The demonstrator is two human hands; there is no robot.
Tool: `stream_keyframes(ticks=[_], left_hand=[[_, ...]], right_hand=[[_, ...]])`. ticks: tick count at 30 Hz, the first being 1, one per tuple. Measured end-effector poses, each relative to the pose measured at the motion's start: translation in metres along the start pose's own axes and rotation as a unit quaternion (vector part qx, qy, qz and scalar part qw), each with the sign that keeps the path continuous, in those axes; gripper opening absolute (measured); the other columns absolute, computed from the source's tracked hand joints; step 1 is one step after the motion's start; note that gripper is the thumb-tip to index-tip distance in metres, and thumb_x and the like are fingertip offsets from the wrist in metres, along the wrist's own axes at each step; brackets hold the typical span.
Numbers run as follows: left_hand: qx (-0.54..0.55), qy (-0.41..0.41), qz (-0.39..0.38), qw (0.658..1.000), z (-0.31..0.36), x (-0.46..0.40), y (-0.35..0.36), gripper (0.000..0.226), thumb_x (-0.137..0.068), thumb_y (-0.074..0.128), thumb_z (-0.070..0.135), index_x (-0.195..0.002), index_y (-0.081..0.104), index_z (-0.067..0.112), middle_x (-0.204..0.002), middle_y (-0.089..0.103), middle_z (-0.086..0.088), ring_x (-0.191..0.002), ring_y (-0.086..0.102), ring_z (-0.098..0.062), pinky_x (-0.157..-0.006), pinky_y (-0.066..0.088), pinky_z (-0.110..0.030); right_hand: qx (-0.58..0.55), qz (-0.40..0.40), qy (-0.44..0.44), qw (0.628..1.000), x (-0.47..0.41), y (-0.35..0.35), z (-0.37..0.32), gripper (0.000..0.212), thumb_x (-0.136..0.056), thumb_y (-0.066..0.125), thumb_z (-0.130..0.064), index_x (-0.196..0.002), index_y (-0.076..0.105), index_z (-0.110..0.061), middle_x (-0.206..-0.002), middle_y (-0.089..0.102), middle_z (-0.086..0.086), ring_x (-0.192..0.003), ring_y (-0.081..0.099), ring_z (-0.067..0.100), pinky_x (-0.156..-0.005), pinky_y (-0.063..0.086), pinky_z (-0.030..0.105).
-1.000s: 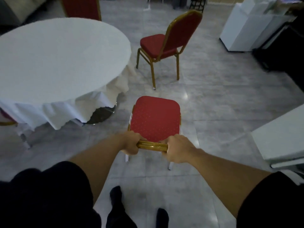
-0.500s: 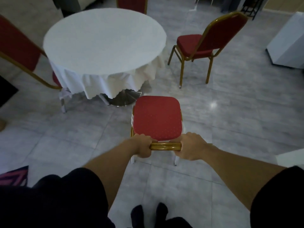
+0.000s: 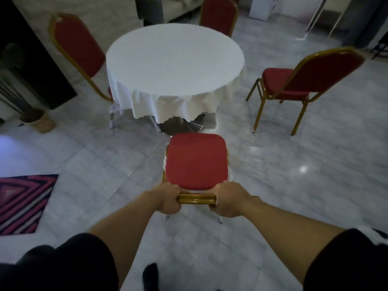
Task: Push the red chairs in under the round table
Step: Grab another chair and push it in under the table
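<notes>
Red chair [image 3: 196,161] — both hands [image 3: 169,199] clenched on its backrest rail.

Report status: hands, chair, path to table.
Left hand and right hand both shut on held chair's gold backrest rail. Seat short of round table, not under. Floor between clear.

Red gold-framed chair [image 3: 196,161] stands upright just short of the white-clothed round table [image 3: 174,59].
</notes>
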State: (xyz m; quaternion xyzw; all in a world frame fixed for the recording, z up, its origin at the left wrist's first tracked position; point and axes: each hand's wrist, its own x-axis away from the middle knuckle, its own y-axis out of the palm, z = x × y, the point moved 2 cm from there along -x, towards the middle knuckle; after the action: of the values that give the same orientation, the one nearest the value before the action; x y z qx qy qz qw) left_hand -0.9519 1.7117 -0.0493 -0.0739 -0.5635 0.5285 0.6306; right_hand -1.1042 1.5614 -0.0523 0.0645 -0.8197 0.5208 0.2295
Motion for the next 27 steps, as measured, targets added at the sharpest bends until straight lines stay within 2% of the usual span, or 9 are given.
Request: stream_keyframes(ticks=[2, 7, 9, 11, 13, 17, 20, 23, 27], left_hand=[[0.007, -0.008, 0.006, 1.0, 0.007, -0.004, 0.002, 0.052, -0.089, 0.057, 0.012, -0.135, 0.067, 0.033, -0.107, 0.072, -0.002, -0.091, 0.057, -0.017, -0.081, 0.042, -0.024], [0.027, -0.015, 0.0, 1.0, 0.015, -0.02, -0.011, 0.064, -0.089, 0.056, 0.008, -0.146, 0.06, 0.035, -0.098, 0.062, 0.005, -0.089, 0.056, -0.016, -0.08, 0.045, -0.028], [0.03, -0.012, 0.009, 0.999, 0.013, -0.034, -0.023, 0.063, -0.088, 0.056, 0.007, -0.145, 0.063, 0.034, -0.098, 0.066, 0.001, -0.083, 0.058, -0.015, -0.075, 0.047, -0.026], [0.041, -0.01, 0.018, 0.999, 0.01, -0.054, -0.037, 0.063, -0.087, 0.056, 0.007, -0.143, 0.065, 0.035, -0.09, 0.066, 0.003, -0.072, 0.056, -0.01, -0.066, 0.046, -0.022], [0.05, -0.001, 0.023, 0.998, 0.005, -0.072, -0.051, 0.065, -0.086, 0.055, 0.008, -0.142, 0.065, 0.038, -0.086, 0.064, 0.004, -0.068, 0.054, -0.008, -0.061, 0.043, -0.02], [0.065, 0.006, 0.035, 0.997, -0.011, -0.121, -0.093, 0.065, -0.087, 0.055, 0.008, -0.141, 0.065, 0.041, -0.082, 0.061, 0.007, -0.075, 0.056, -0.014, -0.062, 0.04, -0.019], [0.064, -0.014, 0.031, 0.997, -0.027, -0.155, -0.124, 0.062, -0.082, 0.055, 0.015, -0.138, 0.067, 0.038, -0.082, 0.061, 0.005, -0.08, 0.06, -0.019, -0.068, 0.046, -0.026], [0.056, -0.037, 0.012, 0.998, -0.043, -0.181, -0.153, 0.065, -0.07, 0.048, 0.03, -0.132, 0.069, 0.029, -0.093, 0.066, 0.001, -0.089, 0.066, -0.022, -0.075, 0.056, -0.034], [0.051, -0.027, 0.015, 0.998, -0.059, -0.21, -0.198, 0.063, -0.068, 0.045, 0.029, -0.125, 0.071, 0.03, -0.084, 0.059, 0.004, -0.085, 0.061, -0.024, -0.074, 0.048, -0.033]], right_hand=[[0.008, -0.006, -0.012, 1.0, 0.0, -0.005, 0.009, 0.012, -0.088, 0.058, -0.033, -0.09, 0.063, -0.043, -0.079, 0.066, -0.007, -0.075, 0.065, 0.025, -0.068, 0.043, 0.033], [0.02, -0.002, -0.043, 0.999, -0.015, -0.022, 0.028, 0.033, -0.089, 0.057, -0.034, -0.115, 0.071, -0.049, -0.078, 0.066, -0.008, -0.077, 0.066, 0.026, -0.069, 0.044, 0.033], [0.02, -0.006, -0.048, 0.999, -0.027, -0.033, 0.039, 0.026, -0.089, 0.058, -0.032, -0.106, 0.072, -0.046, -0.082, 0.069, -0.007, -0.078, 0.065, 0.025, -0.068, 0.041, 0.033], [0.024, -0.008, -0.047, 0.999, -0.045, -0.047, 0.056, 0.017, -0.089, 0.059, -0.03, -0.084, 0.067, -0.043, -0.077, 0.067, -0.008, -0.072, 0.062, 0.022, -0.066, 0.04, 0.031], [0.025, 0.002, -0.045, 0.999, -0.061, -0.062, 0.068, 0.025, -0.089, 0.058, -0.029, -0.069, 0.056, -0.045, -0.071, 0.062, -0.009, -0.069, 0.061, 0.019, -0.061, 0.038, 0.03], [0.032, 0.015, -0.034, 0.999, -0.108, -0.098, 0.096, 0.015, -0.089, 0.059, -0.031, -0.079, 0.065, -0.041, -0.072, 0.064, -0.009, -0.066, 0.059, 0.014, -0.057, 0.038, 0.028], [0.054, 0.018, -0.036, 0.998, -0.145, -0.125, 0.113, 0.013, -0.089, 0.059, -0.032, -0.092, 0.071, -0.037, -0.075, 0.066, -0.008, -0.068, 0.059, 0.015, -0.057, 0.037, 0.028], [0.047, 0.018, -0.031, 0.998, -0.179, -0.149, 0.127, 0.017, -0.086, 0.058, -0.034, -0.074, 0.06, -0.046, -0.07, 0.061, -0.01, -0.066, 0.058, 0.016, -0.059, 0.039, 0.029], [0.04, 0.021, -0.03, 0.999, -0.222, -0.185, 0.136, 0.036, -0.086, 0.061, -0.035, -0.067, 0.051, -0.064, -0.062, 0.051, -0.012, -0.065, 0.053, 0.016, -0.063, 0.039, 0.031]])
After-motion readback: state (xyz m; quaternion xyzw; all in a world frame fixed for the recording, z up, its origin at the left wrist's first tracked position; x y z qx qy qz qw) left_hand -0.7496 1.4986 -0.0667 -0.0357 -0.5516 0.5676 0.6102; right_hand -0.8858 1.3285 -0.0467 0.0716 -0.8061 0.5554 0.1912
